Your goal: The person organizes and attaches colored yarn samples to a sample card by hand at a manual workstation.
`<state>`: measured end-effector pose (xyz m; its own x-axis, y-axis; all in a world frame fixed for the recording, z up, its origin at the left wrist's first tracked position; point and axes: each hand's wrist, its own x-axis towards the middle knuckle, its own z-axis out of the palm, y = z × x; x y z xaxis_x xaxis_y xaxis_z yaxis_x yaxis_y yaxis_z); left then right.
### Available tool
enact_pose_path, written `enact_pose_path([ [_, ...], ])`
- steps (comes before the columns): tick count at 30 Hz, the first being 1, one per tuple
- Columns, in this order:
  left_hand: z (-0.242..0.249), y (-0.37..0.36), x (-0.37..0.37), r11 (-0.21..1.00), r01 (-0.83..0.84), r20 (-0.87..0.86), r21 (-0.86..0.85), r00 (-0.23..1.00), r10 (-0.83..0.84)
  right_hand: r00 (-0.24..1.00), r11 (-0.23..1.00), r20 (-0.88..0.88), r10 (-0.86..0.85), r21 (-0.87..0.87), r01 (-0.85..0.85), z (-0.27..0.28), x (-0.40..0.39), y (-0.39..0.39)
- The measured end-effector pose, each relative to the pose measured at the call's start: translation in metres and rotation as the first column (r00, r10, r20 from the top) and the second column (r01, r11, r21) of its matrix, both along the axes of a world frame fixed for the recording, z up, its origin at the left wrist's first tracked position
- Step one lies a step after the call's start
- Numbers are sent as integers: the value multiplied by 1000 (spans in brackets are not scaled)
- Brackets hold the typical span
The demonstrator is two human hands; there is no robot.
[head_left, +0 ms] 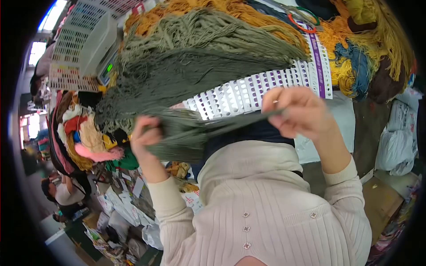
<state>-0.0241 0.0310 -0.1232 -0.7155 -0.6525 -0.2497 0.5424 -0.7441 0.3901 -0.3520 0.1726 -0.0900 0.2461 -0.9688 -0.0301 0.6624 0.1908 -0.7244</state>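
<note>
A hank of dark grey-green yarn (184, 137) is stretched between my two hands in front of my waist, blurred by motion. My left hand (145, 138) is curled around its thick, loose end. My right hand (305, 113) pinches the narrow, gathered end between thumb and fingers. Just beyond, a heap of dark grey yarn (186, 77) and paler olive-green yarn (195, 33) spreads over the table. Partly under these lies a white card with rows of punched holes (235, 95), with a purple printed strip (317, 57) at its right.
Scissors (305, 22) with red and green handles lie at the back right. Orange yarn (177, 9) and blue yarn (357, 66) flank the table. A scale (106, 71) stands by plastic baskets (71, 66). Mixed yarns (91, 133) pile at left; another person (64, 190) is behind.
</note>
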Motion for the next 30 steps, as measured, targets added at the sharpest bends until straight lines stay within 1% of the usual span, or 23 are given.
enact_pose_path([
  [1, -5, -12, 28, 935, -105, -220, 339, 957, 187, 967, 994, 231, -104, 41, 97, 3, -9, 2],
  [2, -35, -26, 82, 906, -247, -256, 343, 904, 343, 919, 982, 354, -175, -3, 188, -1, -26, 7],
  [3, -58, -33, 138, 791, -370, -237, 488, 816, 528, 850, 960, 474, -230, -35, 279, -5, -50, 15],
  [4, -72, -36, 182, 662, -546, -107, 513, 725, 680, 779, 916, 505, -373, 68, 395, -3, -78, 27],
  [6, -74, -34, 242, 466, -784, 127, 410, 555, 822, 636, 698, 319, -703, 134, 704, -5, -146, 45],
  [7, -63, -34, 257, 452, -821, 148, 348, 525, 838, 558, 654, 421, -716, 124, 746, -4, -187, 59],
  [8, -50, -37, 265, 465, -834, 141, 297, 520, 842, 434, 434, 286, -854, -67, 898, -7, -246, 82],
  [9, -34, -43, 257, 507, -821, 115, 262, 548, 829, 243, 186, 176, -954, -289, 939, -5, -298, 112],
  [11, -5, -63, 215, 693, -687, -31, 219, 705, 708, 394, 242, 411, -822, -375, 895, 18, -346, 156],
  [12, 6, -69, 182, 791, -582, -114, 191, 787, 607, 529, 349, 330, -782, -472, 810, 30, -343, 150],
  [13, 13, -73, 136, 883, -437, -190, 173, 865, 465, 578, 428, 271, -770, -454, 782, 34, -315, 124],
  [14, 17, -76, 82, 948, -277, -253, 158, 917, 310, 464, 371, 178, -868, -391, 842, 24, -282, 89],
  [15, 19, -73, 20, 979, -124, -298, 163, 940, 169, 245, 308, -196, -950, -438, 844, 13, -238, 53],
  [17, 17, -60, -95, 980, -29, -156, 196, 986, 61, 228, 588, -698, -679, -331, 738, -19, -185, 16],
  [18, 5, -58, -138, 970, 143, -161, 198, 981, -112, 294, 622, -727, -620, -227, 750, -39, -171, 6],
  [19, 14, -36, -188, 997, 65, 268, 47, 960, -75, 414, 692, -719, -557, -127, 710, -58, -164, -3],
  [20, 12, -23, -225, 964, 261, 450, -48, 867, -212, 408, 708, -743, -530, -124, 695, -80, -158, -7],
  [22, 2, 8, -286, 868, 466, 627, -170, 731, -270, 410, 746, -764, -499, -138, 651, -99, -146, -10],
  [23, -6, 20, -306, 809, 563, 727, -170, 626, -283, 260, 706, -840, -476, -189, 682, -117, -139, -10],
  [25, -43, 37, -329, 829, 553, 745, -80, 586, -319, 14, 648, -858, -513, -376, 662, -118, -125, -9],
  [27, -67, 43, -344, 734, 661, 838, -154, 482, -257, -69, 654, -839, -540, -470, 593, -123, -119, -8],
  [28, -71, 47, -347, 751, 619, 846, -228, 509, -163, -81, 646, -835, -545, -479, 594, -124, -119, -7],
  [30, -80, 47, -341, 704, 677, 870, -215, 461, -177, -69, 629, -831, -552, -469, 620, -124, -122, -5],
])
